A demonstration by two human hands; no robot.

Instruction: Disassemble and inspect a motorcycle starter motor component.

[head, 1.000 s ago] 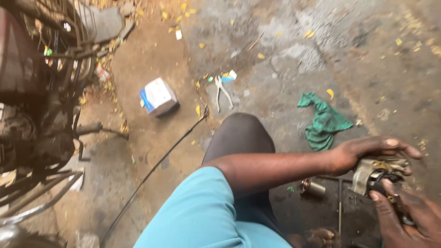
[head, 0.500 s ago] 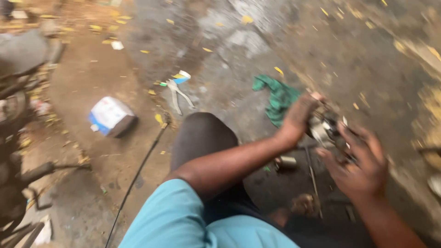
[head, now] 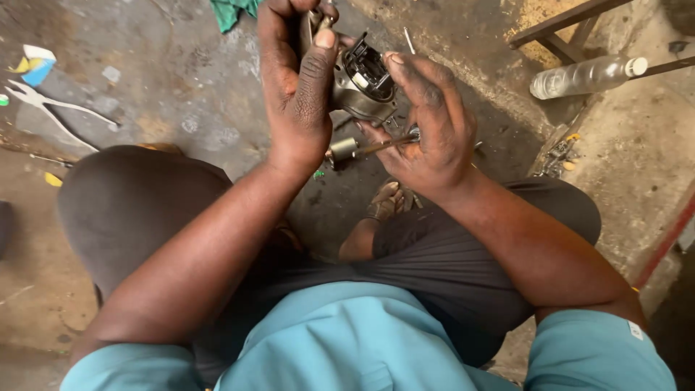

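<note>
Rough repair workshop, ground-level. Stained, cracked concrete floor [head: 181, 87] serves as workbench. Pliers [head: 54, 116] lie far left, green rag [head: 232, 11] far centre, plastic bottle [head: 583, 76] and rusty metal frame [head: 557, 29] far right, small metal part [head: 342, 150] on floor.

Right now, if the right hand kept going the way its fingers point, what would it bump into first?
Probably the metal engine part. The right hand has its fingers aimed up and left, already touching that part, with the left hand gripping its other side.

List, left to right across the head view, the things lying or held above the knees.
White-handled pliers on the floor → left hand → grey metal engine part held in both hands → right hand → clear plastic bottle with white cap.
</note>
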